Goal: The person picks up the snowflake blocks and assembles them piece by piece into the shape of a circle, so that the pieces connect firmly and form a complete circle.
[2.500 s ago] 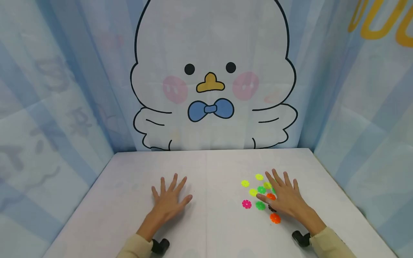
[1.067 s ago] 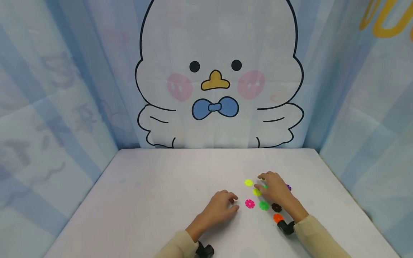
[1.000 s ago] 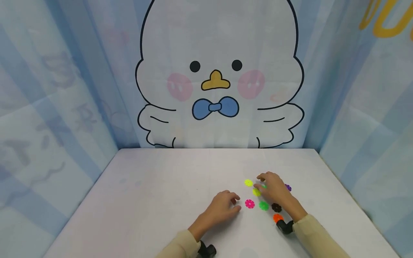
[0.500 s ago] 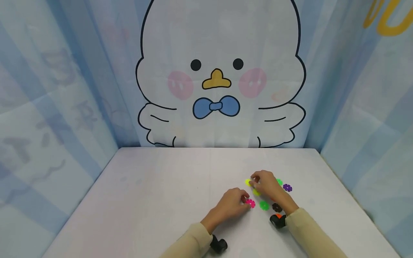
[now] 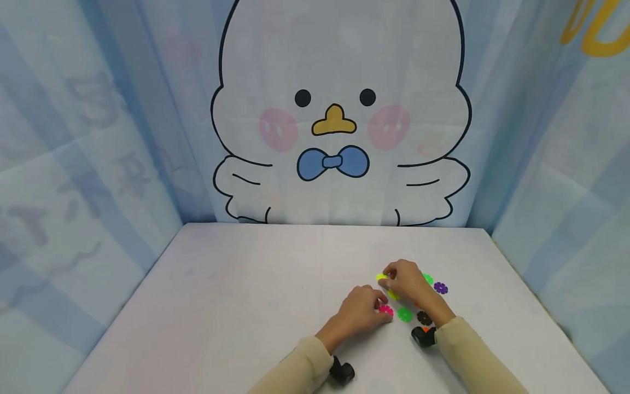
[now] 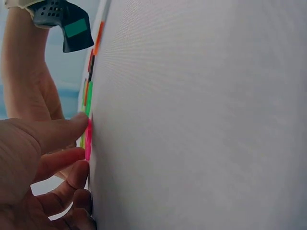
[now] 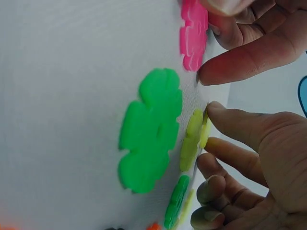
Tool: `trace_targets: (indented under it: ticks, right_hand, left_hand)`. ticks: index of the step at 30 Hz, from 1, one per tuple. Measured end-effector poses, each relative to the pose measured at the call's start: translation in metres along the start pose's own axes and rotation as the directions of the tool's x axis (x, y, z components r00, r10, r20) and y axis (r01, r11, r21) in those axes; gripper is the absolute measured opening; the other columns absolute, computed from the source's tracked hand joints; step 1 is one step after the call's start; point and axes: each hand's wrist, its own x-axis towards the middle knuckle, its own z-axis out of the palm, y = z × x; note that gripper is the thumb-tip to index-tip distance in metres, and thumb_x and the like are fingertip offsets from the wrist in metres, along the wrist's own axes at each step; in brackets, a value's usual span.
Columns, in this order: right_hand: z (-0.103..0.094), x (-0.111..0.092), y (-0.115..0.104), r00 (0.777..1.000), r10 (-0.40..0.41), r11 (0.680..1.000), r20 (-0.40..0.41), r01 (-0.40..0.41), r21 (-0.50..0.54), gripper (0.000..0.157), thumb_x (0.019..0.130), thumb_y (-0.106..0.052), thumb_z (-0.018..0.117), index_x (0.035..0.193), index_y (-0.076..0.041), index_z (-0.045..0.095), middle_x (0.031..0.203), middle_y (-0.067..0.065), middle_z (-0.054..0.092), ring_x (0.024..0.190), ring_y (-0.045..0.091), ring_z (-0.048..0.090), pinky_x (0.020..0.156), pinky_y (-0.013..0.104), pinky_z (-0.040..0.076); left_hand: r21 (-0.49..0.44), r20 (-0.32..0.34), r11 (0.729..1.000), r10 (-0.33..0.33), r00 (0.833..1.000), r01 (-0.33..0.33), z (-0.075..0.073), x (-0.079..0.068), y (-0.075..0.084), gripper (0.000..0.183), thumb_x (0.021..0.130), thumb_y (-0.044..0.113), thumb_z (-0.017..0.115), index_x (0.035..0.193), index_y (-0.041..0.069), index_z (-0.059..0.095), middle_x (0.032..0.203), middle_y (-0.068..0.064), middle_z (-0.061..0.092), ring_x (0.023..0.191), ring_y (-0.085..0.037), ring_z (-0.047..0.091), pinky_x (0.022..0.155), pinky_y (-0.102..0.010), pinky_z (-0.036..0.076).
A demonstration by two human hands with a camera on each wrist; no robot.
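Observation:
My left hand (image 5: 359, 310) is at the pink notched plastic disc (image 5: 386, 310), thumb and forefinger at opposite edges; the left wrist view shows the pink disc (image 6: 89, 139) between those fingertips, low against the table. Just beyond, my right hand (image 5: 408, 280) has its thumb and forefinger round the edges of a yellow notched disc (image 5: 381, 277). In the right wrist view that yellow disc (image 7: 205, 130) is partly hidden behind a nearer yellow disc (image 7: 191, 141). A green disc (image 5: 405, 314) lies flat beside the pink one. The right hand covers some other discs.
Right of the hands lie a purple disc (image 5: 441, 288), another green disc (image 5: 427, 279) and a black disc (image 5: 424, 318). An orange disc (image 5: 426, 330) shows behind the right wrist camera (image 5: 423, 337). The white table (image 5: 221, 295) is surrounded by printed curtains.
My left hand has moved right from the table's left half to the pink disc, its spread fingers drawing together. My right hand has shifted left to the yellow disc, fingers curling.

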Motion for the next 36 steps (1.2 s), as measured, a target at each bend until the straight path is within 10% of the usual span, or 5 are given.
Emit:
trace_targets:
  ticks: [18, 36]
  right_hand:
    - [0.0008, 0.005, 0.0037, 0.999, 0.033, 0.999, 0.004, -0.033, 0.035, 0.035, 0.091, -0.023, 0.084, 0.116, -0.001, 0.074, 0.102, 0.011, 0.07, 0.09, 0.022, 0.06, 0.088, 0.04, 0.061]
    - [-0.0039, -0.001, -0.0037, 0.999, 0.029, 0.996, -0.014, -0.027, 0.081, 0.023, 0.093, -0.016, 0.081, 0.109, -0.006, 0.067, 0.097, 0.012, 0.073, 0.079, 0.02, 0.061, 0.068, 0.029, 0.056]
  left_hand:
    - [-0.034, -0.013, 0.999, -0.034, 0.999, 0.034, 0.0021, 0.0016, -0.0009, 0.024, 0.089, 0.029, 0.087, 0.11, 0.017, 0.083, 0.091, 0.004, 0.068, 0.078, -0.002, 0.049, 0.071, -0.014, 0.043]
    - [-0.059, -0.02, 0.998, 0.007, 1.0, -0.008, -0.0023, -0.0066, -0.0028, 0.021, 0.091, 0.02, 0.085, 0.11, 0.013, 0.079, 0.093, 0.003, 0.071, 0.082, -0.003, 0.056, 0.076, -0.016, 0.047]
